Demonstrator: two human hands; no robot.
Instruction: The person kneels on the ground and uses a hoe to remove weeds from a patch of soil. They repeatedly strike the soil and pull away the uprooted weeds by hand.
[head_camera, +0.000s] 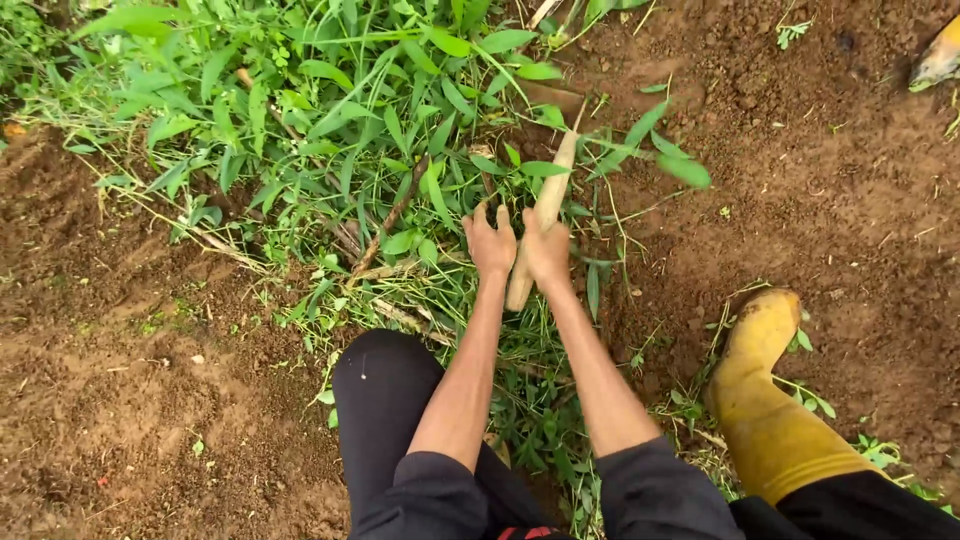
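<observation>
The person's right hand is wrapped around a pale wooden handle that slants up into the green weeds, while the left hand rests against its lower part, fingers spread and not closed. The handle looks stiff, smooth and fairly light — probably slick if damp — so it is best gripped mid-shaft with both palms. A yellow rubber boot stands on bare soil nearby.

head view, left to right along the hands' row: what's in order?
Bare soil → leafy weeds → left hand → pale wooden handle → right hand → yellow rubber boot.
</observation>
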